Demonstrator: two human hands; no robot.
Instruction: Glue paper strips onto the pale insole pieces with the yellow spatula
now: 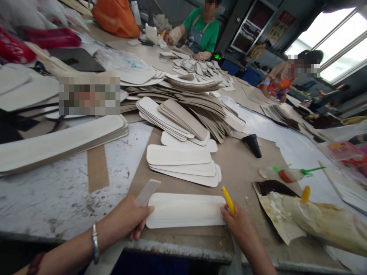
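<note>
A long white panel with rounded corners lies flat at the front edge of the table. My left hand pinches its left end, and a pale translucent strip pokes up from between the fingers. At the panel's right end my right hand is closed, thumb on the edge, with a yellow pen-like tool gripped in it. The tool's lower end is hidden by the hand. Just beyond lies a small fanned stack of similar white panels.
Large piles of panels fill the middle of the table, with another stack at left. To the right are a black cone, green-tipped bottles and a stained bag. Co-workers sit at the far side.
</note>
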